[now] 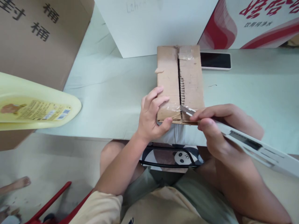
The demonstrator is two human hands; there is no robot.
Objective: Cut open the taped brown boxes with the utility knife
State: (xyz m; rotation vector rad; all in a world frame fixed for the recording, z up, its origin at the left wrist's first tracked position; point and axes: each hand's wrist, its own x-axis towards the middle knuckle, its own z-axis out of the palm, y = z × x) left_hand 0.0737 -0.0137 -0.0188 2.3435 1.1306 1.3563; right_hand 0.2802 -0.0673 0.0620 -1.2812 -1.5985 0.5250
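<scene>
On a pale table (112,93), the left hand (150,116) is spread over the left side of a cardboard box (168,81), probably to keep it steady. The right hand (220,143) pinches a knife (268,153) close to its blade (186,110), likely for control; the tip is at the taped seam, its depth unclear. Beside the box lies a phone (216,60); behind stands a white carton (154,28).

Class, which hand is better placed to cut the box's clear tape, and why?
Probably the right hand: it holds the cutter, blade tip at the seam. The left hand rests on the box.
</scene>
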